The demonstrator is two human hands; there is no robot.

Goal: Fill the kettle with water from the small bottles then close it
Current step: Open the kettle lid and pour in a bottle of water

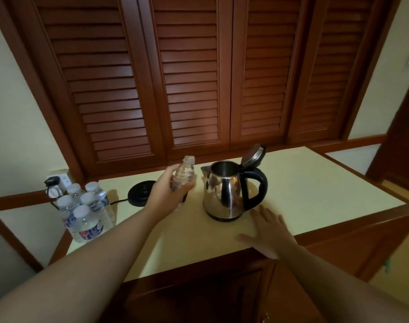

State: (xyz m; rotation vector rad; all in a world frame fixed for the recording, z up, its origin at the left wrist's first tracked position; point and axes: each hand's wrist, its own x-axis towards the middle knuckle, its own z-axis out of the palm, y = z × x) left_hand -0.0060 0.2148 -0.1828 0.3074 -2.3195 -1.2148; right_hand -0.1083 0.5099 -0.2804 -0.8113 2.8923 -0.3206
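A shiny steel kettle [224,192] with a black handle stands on the cream counter, its lid [253,155] hinged up and open. My left hand [168,192] grips a small clear bottle [186,171] without a cap, held upright just left of the kettle's spout. My right hand [268,231] lies flat on the counter with fingers spread, in front of and right of the kettle, holding nothing. Several capped small water bottles [84,213] stand grouped at the counter's left end.
The kettle's black base [140,193] sits behind my left hand, its cord running left to a wall socket [59,180]. Brown louvred doors [194,78] back the counter [327,187]. The counter's wooden front edge [338,231] runs below my right hand.
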